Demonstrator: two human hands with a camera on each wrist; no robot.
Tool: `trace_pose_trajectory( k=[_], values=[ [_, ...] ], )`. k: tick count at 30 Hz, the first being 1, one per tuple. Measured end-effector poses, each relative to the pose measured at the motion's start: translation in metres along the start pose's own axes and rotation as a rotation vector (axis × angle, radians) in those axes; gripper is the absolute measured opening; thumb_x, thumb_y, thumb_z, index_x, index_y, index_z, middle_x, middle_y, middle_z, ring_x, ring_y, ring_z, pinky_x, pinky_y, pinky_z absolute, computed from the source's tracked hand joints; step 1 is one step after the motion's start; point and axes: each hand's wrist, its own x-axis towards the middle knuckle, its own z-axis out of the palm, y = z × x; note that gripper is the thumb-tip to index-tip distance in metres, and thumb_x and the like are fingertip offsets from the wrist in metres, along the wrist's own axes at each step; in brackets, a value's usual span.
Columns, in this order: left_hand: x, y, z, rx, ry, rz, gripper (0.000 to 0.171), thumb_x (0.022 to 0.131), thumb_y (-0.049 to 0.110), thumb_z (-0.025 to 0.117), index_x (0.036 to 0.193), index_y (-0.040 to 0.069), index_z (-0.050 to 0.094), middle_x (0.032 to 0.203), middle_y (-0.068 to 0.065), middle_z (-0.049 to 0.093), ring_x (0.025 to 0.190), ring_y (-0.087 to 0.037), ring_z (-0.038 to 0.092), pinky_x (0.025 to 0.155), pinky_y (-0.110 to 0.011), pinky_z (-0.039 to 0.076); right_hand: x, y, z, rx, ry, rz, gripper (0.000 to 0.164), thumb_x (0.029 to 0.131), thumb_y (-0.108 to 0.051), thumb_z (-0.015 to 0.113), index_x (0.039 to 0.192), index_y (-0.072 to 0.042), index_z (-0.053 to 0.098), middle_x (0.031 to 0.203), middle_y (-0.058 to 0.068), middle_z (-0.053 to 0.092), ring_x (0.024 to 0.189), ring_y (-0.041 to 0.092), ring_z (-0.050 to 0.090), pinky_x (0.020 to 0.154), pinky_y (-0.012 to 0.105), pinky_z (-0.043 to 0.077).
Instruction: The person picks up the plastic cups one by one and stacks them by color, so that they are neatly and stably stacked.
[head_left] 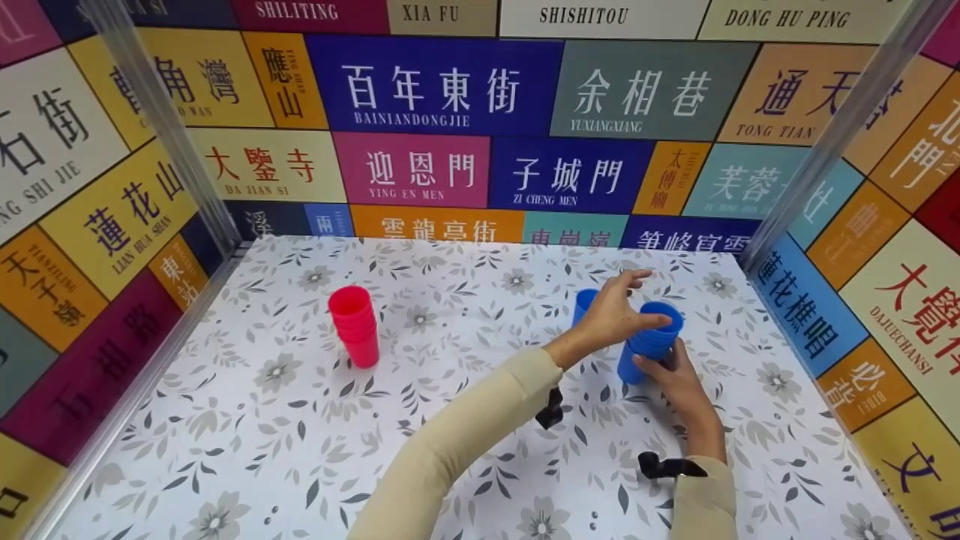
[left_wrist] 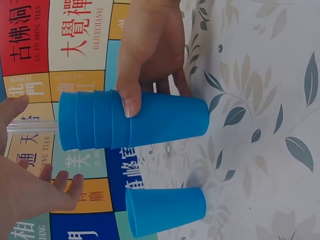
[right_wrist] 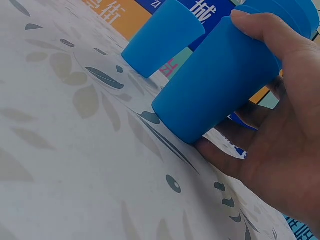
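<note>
A stack of several nested blue cups stands on the table at the right, mouths up. My right hand grips it from the right side, its thumb across the cup wall below the rims. My left hand hovers by the top of the stack, thumb and fingers spread apart. In the left wrist view a gap shows between the left hand and the cups. A single blue cup stands upright beside the stack, partly hidden behind my left hand in the head view.
A stack of red cups stands upright at the left of the table. White cloth with grey flowers and leaves covers the tabletop. Walls with coloured name panels enclose the back and both sides, with clear corner posts.
</note>
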Motion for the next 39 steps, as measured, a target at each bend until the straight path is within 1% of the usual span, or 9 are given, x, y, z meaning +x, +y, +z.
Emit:
trace_pose_trajectory(
  k=[5, 11, 15, 19, 25, 28, 32, 37, 39],
  values=[
    [0.003, -0.008, -0.006, -0.002, 0.053, 0.011, 0.072, 0.085, 0.029, 0.081, 0.148, 0.023, 0.046, 0.146, -0.006, 0.051, 0.135, -0.024, 0.051, 0.104, -0.031, 0.050, 0.001, -0.003, 0.000, -0.024, 0.013, 0.040, 0.101, 0.096, -0.037, 0.066, 0.161, -0.024, -0.011, 0.169, 0.018, 0.001, 0.156, 0.040, 0.003, 0.125, 0.061, 0.008],
    [0.009, -0.022, -0.012, 0.027, 0.117, 0.033, 0.069, 0.086, 0.026, 0.080, 0.146, 0.018, 0.049, 0.143, -0.009, 0.053, 0.130, -0.022, 0.054, 0.105, -0.032, 0.048, 0.001, -0.002, -0.001, 0.008, 0.018, 0.006, 0.098, 0.097, -0.034, 0.065, 0.161, -0.020, -0.007, 0.169, 0.019, 0.003, 0.157, 0.040, 0.004, 0.125, 0.060, 0.008],
    [0.013, -0.036, -0.018, 0.038, 0.171, 0.005, 0.066, 0.086, 0.024, 0.079, 0.145, 0.016, 0.050, 0.142, -0.010, 0.054, 0.129, -0.022, 0.055, 0.106, -0.033, 0.048, 0.001, 0.001, 0.000, 0.016, 0.014, 0.002, 0.097, 0.097, -0.032, 0.065, 0.161, -0.020, -0.007, 0.169, 0.019, 0.002, 0.157, 0.040, 0.004, 0.125, 0.060, 0.009],
    [0.016, -0.050, -0.024, 0.027, 0.202, -0.027, 0.067, 0.085, 0.024, 0.081, 0.144, 0.015, 0.051, 0.142, -0.011, 0.054, 0.131, -0.024, 0.054, 0.108, -0.034, 0.047, 0.000, 0.003, 0.000, 0.006, 0.019, 0.016, 0.100, 0.097, -0.032, 0.067, 0.161, -0.021, -0.009, 0.169, 0.019, 0.001, 0.157, 0.040, 0.003, 0.125, 0.059, 0.008],
    [0.019, -0.066, -0.028, 0.000, 0.201, -0.049, 0.070, 0.084, 0.025, 0.082, 0.146, 0.014, 0.049, 0.144, -0.012, 0.052, 0.133, -0.025, 0.052, 0.111, -0.039, 0.045, 0.000, 0.003, 0.000, 0.025, 0.019, 0.025, 0.102, 0.096, -0.033, 0.067, 0.161, -0.024, -0.010, 0.169, 0.018, -0.001, 0.157, 0.038, 0.003, 0.126, 0.058, 0.008],
    [0.018, -0.072, -0.027, -0.016, 0.192, -0.055, 0.073, 0.084, 0.023, 0.082, 0.147, 0.013, 0.048, 0.146, -0.014, 0.050, 0.135, -0.027, 0.050, 0.113, -0.041, 0.043, 0.000, 0.003, 0.000, 0.033, 0.019, 0.015, 0.099, 0.097, -0.031, 0.066, 0.161, -0.022, -0.008, 0.169, 0.018, 0.002, 0.157, 0.038, 0.005, 0.126, 0.057, 0.009],
    [0.018, -0.080, -0.026, -0.039, 0.188, -0.064, 0.074, 0.084, 0.023, 0.082, 0.148, 0.012, 0.046, 0.150, -0.015, 0.047, 0.140, -0.027, 0.047, 0.115, -0.041, 0.042, 0.000, 0.002, 0.000, 0.029, 0.025, 0.017, 0.099, 0.097, -0.032, 0.066, 0.161, -0.020, -0.008, 0.169, 0.019, 0.001, 0.157, 0.038, 0.004, 0.126, 0.057, 0.010],
    [0.017, -0.087, -0.023, -0.065, 0.188, -0.096, 0.075, 0.085, 0.024, 0.081, 0.149, 0.012, 0.043, 0.151, -0.015, 0.045, 0.141, -0.032, 0.046, 0.114, -0.043, 0.043, 0.001, 0.001, 0.000, 0.014, 0.033, 0.032, 0.102, 0.095, -0.036, 0.068, 0.161, -0.021, -0.008, 0.169, 0.018, -0.001, 0.157, 0.038, 0.002, 0.126, 0.057, 0.009],
    [0.017, -0.090, -0.021, -0.069, 0.188, -0.105, 0.076, 0.085, 0.023, 0.081, 0.150, 0.011, 0.043, 0.151, -0.016, 0.045, 0.140, -0.033, 0.046, 0.114, -0.043, 0.043, 0.002, 0.001, 0.000, 0.014, 0.032, 0.025, 0.100, 0.096, -0.035, 0.067, 0.161, -0.020, -0.007, 0.169, 0.018, 0.001, 0.157, 0.038, 0.003, 0.126, 0.057, 0.009]
  ],
)
